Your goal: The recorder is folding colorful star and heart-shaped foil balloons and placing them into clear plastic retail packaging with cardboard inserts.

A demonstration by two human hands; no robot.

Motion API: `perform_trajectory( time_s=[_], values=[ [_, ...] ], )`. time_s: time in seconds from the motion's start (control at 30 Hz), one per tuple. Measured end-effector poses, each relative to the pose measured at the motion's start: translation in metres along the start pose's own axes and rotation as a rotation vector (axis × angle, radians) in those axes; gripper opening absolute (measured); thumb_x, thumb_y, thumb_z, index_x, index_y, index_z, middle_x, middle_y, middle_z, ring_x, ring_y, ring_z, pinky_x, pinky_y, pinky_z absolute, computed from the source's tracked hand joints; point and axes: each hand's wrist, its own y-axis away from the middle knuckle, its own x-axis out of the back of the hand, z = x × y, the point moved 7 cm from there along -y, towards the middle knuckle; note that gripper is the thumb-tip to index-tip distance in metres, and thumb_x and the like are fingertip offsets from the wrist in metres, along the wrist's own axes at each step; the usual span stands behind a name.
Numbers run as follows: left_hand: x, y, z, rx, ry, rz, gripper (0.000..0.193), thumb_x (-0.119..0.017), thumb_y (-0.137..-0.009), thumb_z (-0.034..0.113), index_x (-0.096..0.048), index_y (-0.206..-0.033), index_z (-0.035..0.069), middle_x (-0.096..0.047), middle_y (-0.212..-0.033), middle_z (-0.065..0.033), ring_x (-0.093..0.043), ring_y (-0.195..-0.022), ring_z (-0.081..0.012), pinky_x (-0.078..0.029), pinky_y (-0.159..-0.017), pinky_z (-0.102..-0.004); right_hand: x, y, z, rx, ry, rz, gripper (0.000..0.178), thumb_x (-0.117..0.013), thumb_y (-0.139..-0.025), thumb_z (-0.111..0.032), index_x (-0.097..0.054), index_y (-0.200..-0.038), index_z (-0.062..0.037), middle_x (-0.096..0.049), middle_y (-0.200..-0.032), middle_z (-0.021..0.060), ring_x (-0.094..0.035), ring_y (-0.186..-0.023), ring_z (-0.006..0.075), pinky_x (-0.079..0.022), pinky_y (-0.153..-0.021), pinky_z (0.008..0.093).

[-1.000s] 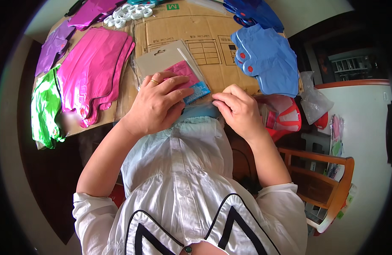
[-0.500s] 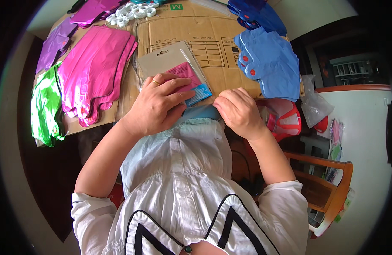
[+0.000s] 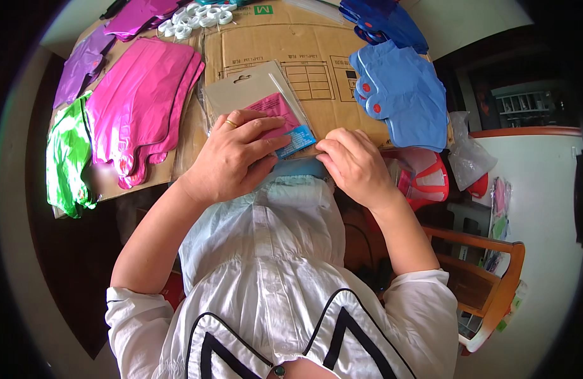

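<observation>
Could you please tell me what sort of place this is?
Probably a home room used as a workspace: there are a cardboard work surface, stacked pink foil pieces and a wooden chair.

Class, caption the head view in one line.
Left hand on a grey packet, right hand pinched near its corner, cardboard beneath.

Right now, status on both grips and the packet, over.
Left grip laid across the packet, partly covering it. Right grip pinched beside its blue corner; anything held unclear. Light-blue stack farther off, to the right.
</observation>
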Motion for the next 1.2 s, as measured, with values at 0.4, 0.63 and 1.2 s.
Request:
perform_trajectory(
  time_s=[0.4, 0.63, 1.2],
  values=[
    [0.0, -0.001, 0.001, 0.021, 0.024, -0.051, 0.036, -0.068, -0.078, 0.01, -0.068, -0.114, 0.006, -0.06, -0.123, -0.0121, -0.052, -0.115, -0.0335, -0.04, -0.1, -0.0446, -0.006, 0.011, -0.003, 0.047, 0.066, -0.068, 0.021, -0.07, -0.075, 0.002, -0.055, -0.089, -0.0024, -0.054, -0.087, 0.0103, -0.057, -0.076, 0.0276, -0.046, -0.072, 0.0388],
    [0.0, 0.0, 0.0, 0.013, 0.039, -0.055, 0.036, -0.068, -0.079, 0.011, -0.068, -0.115, 0.006, -0.06, -0.124, -0.0121, -0.052, -0.116, -0.0335, -0.04, -0.1, -0.0448, -0.003, 0.013, -0.007, -0.026, -0.048, -0.079, 0.019, -0.069, -0.077, 0.0, -0.055, -0.089, -0.0037, -0.054, -0.086, 0.0104, -0.056, -0.078, 0.0294, -0.046, -0.073, 0.0397],
    [0.002, 0.003, -0.005, 0.002, 0.102, -0.073, 0.034, -0.064, -0.084, 0.011, -0.063, -0.118, 0.007, -0.06, -0.126, -0.0118, -0.053, -0.118, -0.0331, -0.039, -0.101, -0.0447, -0.131, 0.108, 0.09, -0.701, -0.429, -0.444, 0.015, -0.067, -0.082, -0.013, -0.066, -0.089, 0.0005, -0.068, -0.083, 0.0121, -0.065, -0.079, 0.0238, -0.052, -0.076, 0.0373]
  ],
)
